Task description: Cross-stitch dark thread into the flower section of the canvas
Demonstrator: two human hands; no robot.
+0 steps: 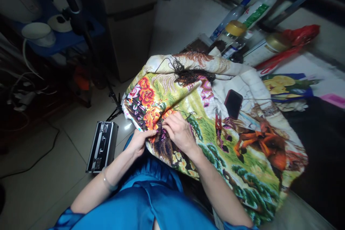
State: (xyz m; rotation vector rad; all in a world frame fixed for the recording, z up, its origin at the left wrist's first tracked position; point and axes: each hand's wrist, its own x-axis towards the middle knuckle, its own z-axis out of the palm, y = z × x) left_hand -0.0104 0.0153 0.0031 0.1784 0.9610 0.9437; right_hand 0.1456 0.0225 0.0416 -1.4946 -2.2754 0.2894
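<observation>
A large embroidered cloth (237,151) with orange flowers, green trees and horses lies over my lap and a table. My left hand (141,140) grips its near left edge, thumb on top and fingers underneath. My right hand (178,131) rests on top of the cloth beside the orange flowers, fingers curled together in a pinch; whatever they hold is too small to make out. A tangle of dark thread (191,73) lies on the cloth's far part. A dark red phone-like object (233,102) and small red scissors (217,122) lie on the cloth to the right of my hands.
Bottles and jars (237,25) and a red plastic bag (293,41) stand at the back right. A metal case (102,146) lies on the tiled floor to the left. Cables (29,79) and a blue shelf with white bowls (39,32) are at far left.
</observation>
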